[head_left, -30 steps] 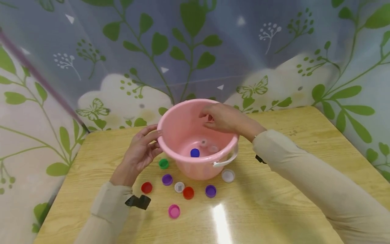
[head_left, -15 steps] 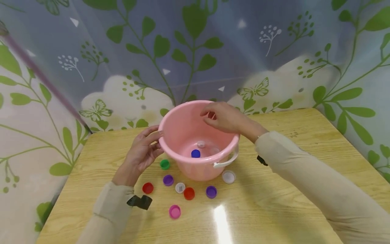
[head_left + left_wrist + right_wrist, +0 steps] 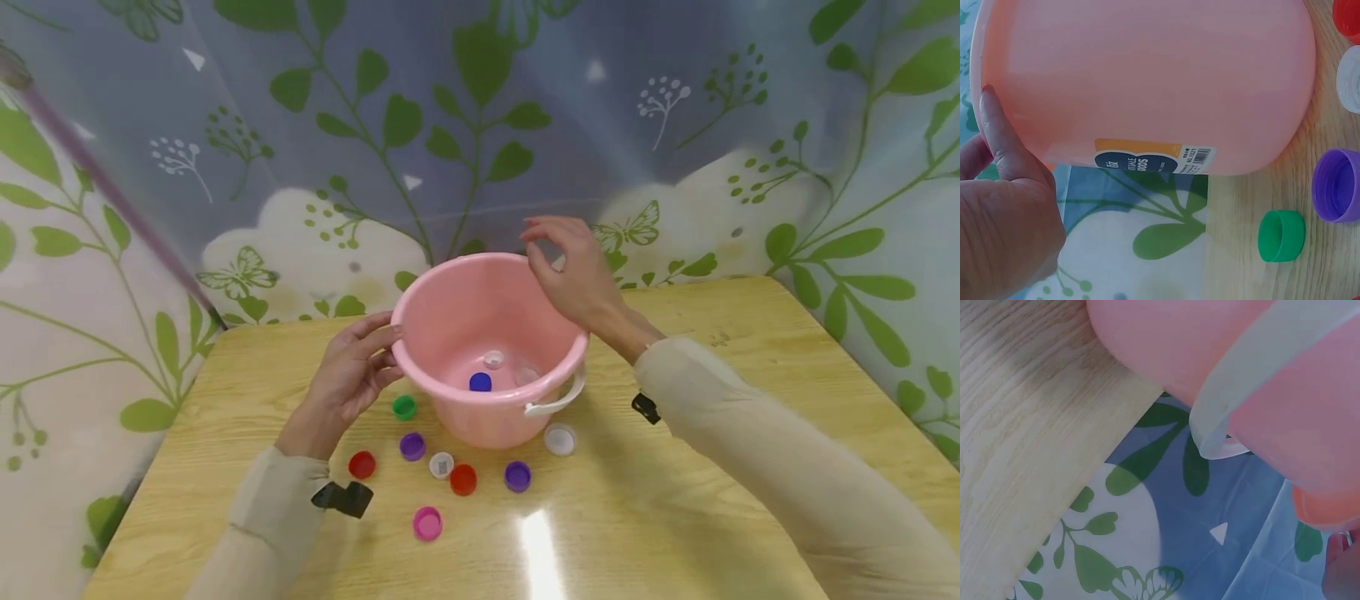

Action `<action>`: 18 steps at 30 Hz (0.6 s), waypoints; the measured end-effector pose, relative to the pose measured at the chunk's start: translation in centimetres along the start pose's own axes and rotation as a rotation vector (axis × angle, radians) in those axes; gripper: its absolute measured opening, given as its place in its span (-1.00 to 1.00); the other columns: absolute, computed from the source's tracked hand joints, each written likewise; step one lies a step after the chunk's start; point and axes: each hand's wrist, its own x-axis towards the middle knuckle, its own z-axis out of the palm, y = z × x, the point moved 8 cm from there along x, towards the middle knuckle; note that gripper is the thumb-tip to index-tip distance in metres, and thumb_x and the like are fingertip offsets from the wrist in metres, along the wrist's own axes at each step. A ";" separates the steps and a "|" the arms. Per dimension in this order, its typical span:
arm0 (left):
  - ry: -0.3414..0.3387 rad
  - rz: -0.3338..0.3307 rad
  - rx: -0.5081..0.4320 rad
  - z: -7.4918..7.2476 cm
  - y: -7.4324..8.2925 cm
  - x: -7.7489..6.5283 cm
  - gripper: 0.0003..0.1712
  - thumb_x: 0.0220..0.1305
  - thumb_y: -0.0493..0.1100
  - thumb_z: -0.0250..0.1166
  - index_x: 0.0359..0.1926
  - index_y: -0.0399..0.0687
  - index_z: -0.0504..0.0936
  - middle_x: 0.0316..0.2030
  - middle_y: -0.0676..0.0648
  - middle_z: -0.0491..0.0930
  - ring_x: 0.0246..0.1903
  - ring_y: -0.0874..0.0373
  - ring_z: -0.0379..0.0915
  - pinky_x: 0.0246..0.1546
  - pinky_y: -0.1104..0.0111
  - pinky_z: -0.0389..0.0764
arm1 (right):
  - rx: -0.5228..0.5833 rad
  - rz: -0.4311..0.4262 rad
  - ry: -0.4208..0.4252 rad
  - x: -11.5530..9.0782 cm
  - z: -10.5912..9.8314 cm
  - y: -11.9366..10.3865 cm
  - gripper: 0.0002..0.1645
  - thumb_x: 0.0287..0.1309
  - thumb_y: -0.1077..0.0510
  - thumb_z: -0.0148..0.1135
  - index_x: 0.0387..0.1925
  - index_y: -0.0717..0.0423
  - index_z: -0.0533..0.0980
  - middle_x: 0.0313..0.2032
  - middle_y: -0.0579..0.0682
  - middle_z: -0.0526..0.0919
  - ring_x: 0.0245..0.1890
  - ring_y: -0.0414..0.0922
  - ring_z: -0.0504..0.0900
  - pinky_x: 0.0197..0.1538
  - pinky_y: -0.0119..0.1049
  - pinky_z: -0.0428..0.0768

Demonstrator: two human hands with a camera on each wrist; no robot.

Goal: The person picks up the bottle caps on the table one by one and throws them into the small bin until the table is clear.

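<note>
A pink bucket (image 3: 491,429) with a white handle (image 3: 557,403) stands on the wooden table. My left hand (image 3: 341,383) grips its left rim, with the thumb along the wall in the left wrist view. Above the right rim is my right hand (image 3: 573,271), its fingers loosely bent with nothing visible between them. On the bucket's floor lie a blue cap (image 3: 480,382), a small white cap (image 3: 492,359) and a pale, see-through one (image 3: 527,374). In the right wrist view only part of the right hand's fingers (image 3: 1342,572) shows at the lower right corner.
Loose bottle caps lie before the bucket: green (image 3: 404,407), purple (image 3: 412,447), red (image 3: 362,465), white (image 3: 442,465), another red (image 3: 462,479), another purple (image 3: 517,476), pink (image 3: 427,523) and a wider white one (image 3: 559,439). A leaf-patterned curtain (image 3: 330,242) hangs behind the table (image 3: 645,517).
A white cap at the bucket's bottom has shifted slightly left. My right hand has risen out of the bucket, up and to the right. The left hand keeps its grip on the rim.
</note>
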 end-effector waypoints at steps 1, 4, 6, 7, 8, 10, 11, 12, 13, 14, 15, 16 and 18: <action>0.003 0.003 0.001 0.0 0.0 0.0 -0.58 0.32 -0.33 0.20 0.17 -0.28 0.36 -0.39 -0.13 0.51 -0.58 0.18 0.53 -0.49 0.44 0.65 | 0.006 -0.002 0.005 -0.1 -0.2 0.0 -0.73 0.31 0.13 0.08 -0.08 0.13 0.60 0.14 -0.03 0.52 0.21 -0.10 0.35 0.29 -0.19 0.25; 0.015 0.010 0.006 -0.1 0.0 0.0 -0.59 0.32 -0.33 0.20 0.17 -0.27 0.38 -0.38 -0.12 0.51 -0.58 0.19 0.52 -0.49 0.44 0.65 | 0.036 0.002 -0.018 -0.7 -0.7 0.3 -0.68 0.33 0.10 0.05 -0.03 0.17 0.57 0.17 -0.01 0.49 0.19 -0.07 0.38 0.25 -0.11 0.32; 0.024 0.011 0.004 -0.1 -0.1 0.0 -0.60 0.32 -0.33 0.21 0.15 -0.26 0.40 -0.38 -0.12 0.51 -0.58 0.19 0.53 -0.49 0.44 0.65 | 0.047 0.011 -0.043 -1.5 -1.2 0.9 -0.65 0.34 0.09 0.03 0.02 0.19 0.55 0.19 0.00 0.47 0.18 -0.06 0.39 0.21 -0.08 0.37; 0.024 0.010 0.000 -0.1 -0.1 0.0 -0.60 0.31 -0.33 0.21 0.15 -0.25 0.41 -0.39 -0.12 0.51 -0.58 0.19 0.53 -0.48 0.44 0.65 | 0.048 0.014 -0.052 -1.9 -1.5 1.3 -0.64 0.35 0.10 0.03 0.03 0.20 0.54 0.20 0.01 0.46 0.18 -0.05 0.39 0.19 -0.07 0.39; 0.027 0.008 -0.001 -0.1 -0.1 0.0 -0.61 0.31 -0.33 0.21 0.14 -0.24 0.41 -0.39 -0.12 0.52 -0.58 0.19 0.53 -0.48 0.44 0.65 | 0.043 0.013 -0.058 -2.4 -1.9 1.6 -0.64 0.35 0.10 0.03 0.05 0.20 0.53 0.20 0.02 0.46 0.18 -0.05 0.39 0.18 -0.07 0.41; 0.030 0.003 -0.008 -0.1 -0.2 0.0 -0.63 0.31 -0.34 0.20 0.12 -0.23 0.42 -0.40 -0.12 0.52 -0.58 0.18 0.53 -0.49 0.43 0.65 | 0.005 0.011 -0.071 -3.4 -2.5 2.4 -0.62 0.36 0.11 0.01 0.09 0.20 0.51 0.21 0.03 0.45 0.21 -0.04 0.38 0.17 -0.08 0.42; 0.030 0.000 -0.010 -0.1 -0.2 0.0 -0.65 0.32 -0.34 0.19 0.11 -0.23 0.42 -0.41 -0.12 0.52 -0.59 0.18 0.52 -0.49 0.43 0.65 | -0.016 0.009 -0.080 -4.0 -2.7 2.8 -0.62 0.36 0.12 0.00 0.11 0.20 0.50 0.22 0.04 0.44 0.22 -0.03 0.37 0.16 -0.08 0.43; 0.031 -0.002 -0.012 -0.1 -0.2 0.0 -0.66 0.32 -0.35 0.19 0.11 -0.23 0.42 -0.42 -0.12 0.51 -0.59 0.18 0.52 -0.50 0.44 0.65 | -0.031 0.006 -0.088 -4.6 -2.9 3.2 -0.61 0.36 0.14 0.00 0.12 0.20 0.49 0.22 0.05 0.44 0.23 -0.02 0.36 0.16 -0.08 0.43; 0.032 -0.004 -0.012 -0.1 -0.2 0.0 -0.66 0.33 -0.35 0.18 0.10 -0.23 0.42 -0.43 -0.11 0.51 -0.60 0.19 0.51 -0.51 0.44 0.65 | -0.051 0.003 -0.098 -5.2 -3.1 3.5 -0.61 0.37 0.15 -0.02 0.14 0.21 0.48 0.21 0.07 0.44 0.22 0.00 0.37 0.15 -0.07 0.44; 0.034 -0.004 -0.011 -0.1 -0.1 0.0 -0.67 0.33 -0.35 0.17 0.10 -0.23 0.41 -0.44 -0.11 0.51 -0.60 0.19 0.51 -0.51 0.44 0.65 | -0.064 0.005 -0.110 -5.8 -3.1 3.8 -0.60 0.37 0.16 -0.03 0.15 0.20 0.46 0.20 0.09 0.44 0.19 0.02 0.40 0.13 -0.06 0.45; 0.033 -0.004 -0.013 -0.1 -0.1 0.0 -0.66 0.33 -0.35 0.17 0.11 -0.23 0.41 -0.45 -0.11 0.51 -0.61 0.19 0.51 -0.52 0.44 0.64 | -0.071 0.010 -0.125 -6.3 -3.2 4.2 -0.60 0.37 0.18 -0.03 0.17 0.21 0.45 0.19 0.11 0.45 0.16 0.04 0.42 0.12 -0.04 0.46; 0.032 -0.006 -0.011 -0.1 -0.1 0.0 -0.65 0.32 -0.35 0.18 0.11 -0.24 0.40 -0.45 -0.11 0.51 -0.61 0.19 0.51 -0.52 0.44 0.64 | -0.067 0.021 -0.146 -7.0 -3.1 4.5 -0.59 0.37 0.20 -0.04 0.18 0.22 0.43 0.17 0.14 0.44 0.13 0.06 0.43 0.10 -0.01 0.47; 0.029 -0.006 -0.013 -0.1 -0.1 0.0 -0.62 0.32 -0.35 0.19 0.13 -0.26 0.39 -0.45 -0.11 0.51 -0.61 0.18 0.52 -0.51 0.44 0.64 | -0.047 0.060 -0.196 -8.2 -2.7 5.3 -0.58 0.36 0.22 -0.04 0.20 0.25 0.39 0.13 0.18 0.44 0.05 0.08 0.47 0.07 0.01 0.49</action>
